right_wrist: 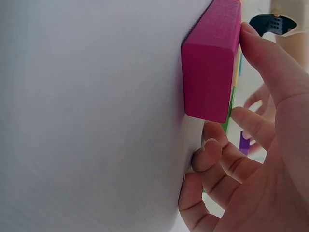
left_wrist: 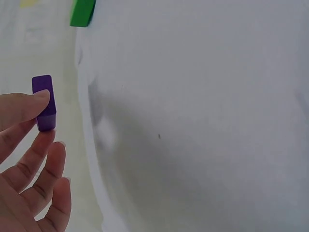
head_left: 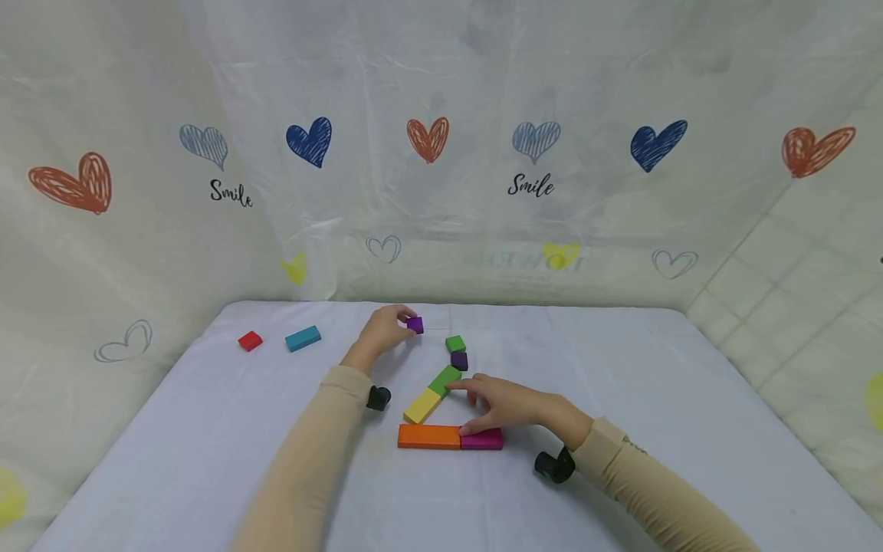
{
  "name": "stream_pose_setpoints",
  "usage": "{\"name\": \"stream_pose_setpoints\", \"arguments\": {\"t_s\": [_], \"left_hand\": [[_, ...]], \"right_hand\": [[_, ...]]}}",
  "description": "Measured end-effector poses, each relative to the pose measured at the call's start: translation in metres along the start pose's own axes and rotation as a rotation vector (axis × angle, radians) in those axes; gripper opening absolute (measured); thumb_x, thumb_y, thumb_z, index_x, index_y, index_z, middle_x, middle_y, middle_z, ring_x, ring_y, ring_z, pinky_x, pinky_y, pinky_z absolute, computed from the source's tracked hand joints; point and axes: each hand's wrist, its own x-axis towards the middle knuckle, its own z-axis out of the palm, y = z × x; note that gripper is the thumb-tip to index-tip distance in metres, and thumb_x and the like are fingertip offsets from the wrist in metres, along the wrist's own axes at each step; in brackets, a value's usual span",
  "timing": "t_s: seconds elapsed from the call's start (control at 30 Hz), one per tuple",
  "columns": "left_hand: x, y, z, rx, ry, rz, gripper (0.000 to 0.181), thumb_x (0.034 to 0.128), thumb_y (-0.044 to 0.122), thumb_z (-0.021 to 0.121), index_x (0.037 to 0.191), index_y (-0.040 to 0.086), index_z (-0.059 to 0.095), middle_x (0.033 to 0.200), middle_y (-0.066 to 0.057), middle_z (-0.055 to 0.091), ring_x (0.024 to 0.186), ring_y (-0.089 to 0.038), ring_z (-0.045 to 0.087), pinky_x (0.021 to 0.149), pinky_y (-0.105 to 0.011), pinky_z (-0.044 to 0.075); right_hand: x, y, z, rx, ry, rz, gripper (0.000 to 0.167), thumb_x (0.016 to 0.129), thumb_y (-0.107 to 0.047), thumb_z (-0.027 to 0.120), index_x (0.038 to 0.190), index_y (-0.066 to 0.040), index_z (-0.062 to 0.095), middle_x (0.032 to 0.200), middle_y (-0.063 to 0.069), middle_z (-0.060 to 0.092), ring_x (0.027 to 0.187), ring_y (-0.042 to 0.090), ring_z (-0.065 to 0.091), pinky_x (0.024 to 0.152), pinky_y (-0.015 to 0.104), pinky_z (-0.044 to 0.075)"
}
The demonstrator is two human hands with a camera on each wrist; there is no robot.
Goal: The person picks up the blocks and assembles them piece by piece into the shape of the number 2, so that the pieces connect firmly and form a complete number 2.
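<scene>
My left hand pinches a small purple block between thumb and fingers, above the far part of the table. The left wrist view shows this purple block upright at the fingertips. My right hand rests over the laid blocks. Its thumb touches the magenta block, and its index finger reaches the green oblong block. The magenta block lies end to end with an orange block. Green meets a yellow block in a slanted line. Beyond sit a dark purple block and a small green block.
A red block and a blue block lie at the far left of the white-covered table. Behind the table hangs a pale curtain printed with hearts.
</scene>
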Motion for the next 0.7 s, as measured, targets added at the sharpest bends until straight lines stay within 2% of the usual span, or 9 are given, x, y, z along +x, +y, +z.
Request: {"name": "stream_pose_setpoints", "arguments": {"t_s": [0.37, 0.7], "left_hand": [[0.007, 0.000, 0.010, -0.037, 0.017, 0.014, 0.035, 0.0908, 0.008, 0.075, 0.125, 0.005, 0.070, 0.122, -0.016, 0.067, 0.113, -0.032, 0.060, 0.097, -0.045, 0.050], [0.007, 0.013, 0.016, -0.058, 0.000, -0.010, 0.033, 0.0909, 0.005, 0.073, 0.124, 0.004, 0.071, 0.122, -0.017, 0.068, 0.113, -0.032, 0.061, 0.097, -0.044, 0.050]], "right_hand": [[0.001, 0.001, 0.000, -0.007, 0.005, 0.005, 0.073, 0.089, -0.036, 0.082, 0.151, -0.018, 0.049, 0.109, -0.004, 0.055, 0.094, 0.016, 0.052, 0.079, 0.032, 0.049], [0.001, 0.004, -0.003, 0.005, -0.003, -0.002, 0.074, 0.088, -0.035, 0.082, 0.152, -0.017, 0.049, 0.108, -0.004, 0.055, 0.093, 0.016, 0.052, 0.078, 0.031, 0.048]]}}
